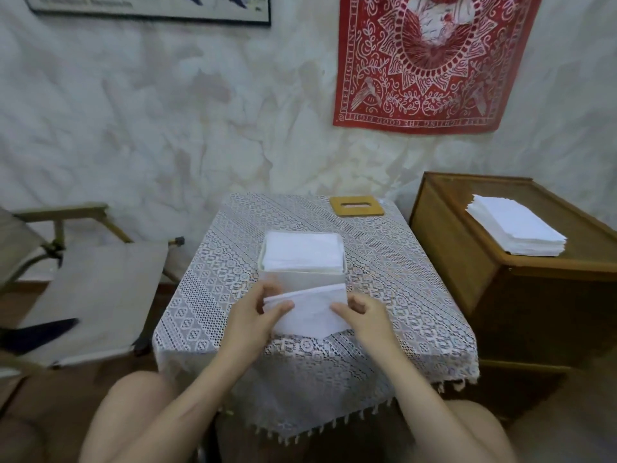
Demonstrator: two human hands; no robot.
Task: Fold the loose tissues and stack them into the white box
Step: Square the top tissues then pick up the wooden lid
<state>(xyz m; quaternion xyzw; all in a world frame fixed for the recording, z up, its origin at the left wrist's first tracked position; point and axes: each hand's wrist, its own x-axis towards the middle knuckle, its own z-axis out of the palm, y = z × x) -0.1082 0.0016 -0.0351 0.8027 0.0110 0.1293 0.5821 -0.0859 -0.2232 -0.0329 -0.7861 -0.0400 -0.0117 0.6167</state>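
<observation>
Left hand and right hand each pinch a tissue mid-fold, just before the white box on the tabletop. Best to match edges squarely, then crease flat.

A small table is covered to its edges by a white lace cloth, whose tasselled fringe hangs over the near edge; a white box stands on the cloth near the middle of the tabletop, open at the top and filled with folded tissues; a flat wooden lid with a slot lies at the far right corner; one loose tissue is just in front of the box toward the near edge, though whether it rests on the cloth is unclear; beside the table's right edge stands a wooden cabinet, and a stack of tissues lies on its top.
</observation>
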